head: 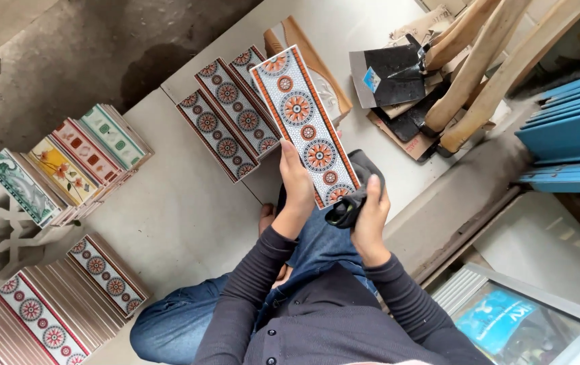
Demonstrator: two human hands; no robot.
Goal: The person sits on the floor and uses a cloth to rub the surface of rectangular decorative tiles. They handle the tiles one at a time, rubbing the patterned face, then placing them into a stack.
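Down on the pale floor [188, 209], a seated person in a dark long-sleeved top and blue jeans holds a long border tile [305, 127] up over the lap. Its face shows orange and blue rosette medallions on a mosaic ground, with orange bands along both long edges. The left hand [296, 184] is closed on the tile's lower left edge, thumb on the patterned face, and the tile slants away from the body towards the upper left. The right hand [371, 203] is wrapped around a dark cloth [354, 192], bunched up and pressed against the tile's lower right corner.

Just beyond the held tile, a stack of matching rosette tiles [226, 122] lies fanned out on the floor, touching one another. Well to the left stands a row of tile stacks in green, yellow and red patterns [67, 165], set on edge. At the lower left, more rosette tiles [67, 297] lean in a long row. At the upper right, several shovels with wooden handles [452, 74] rest on flattened cardboard, and blue boards [567, 128] lie stacked beside them.
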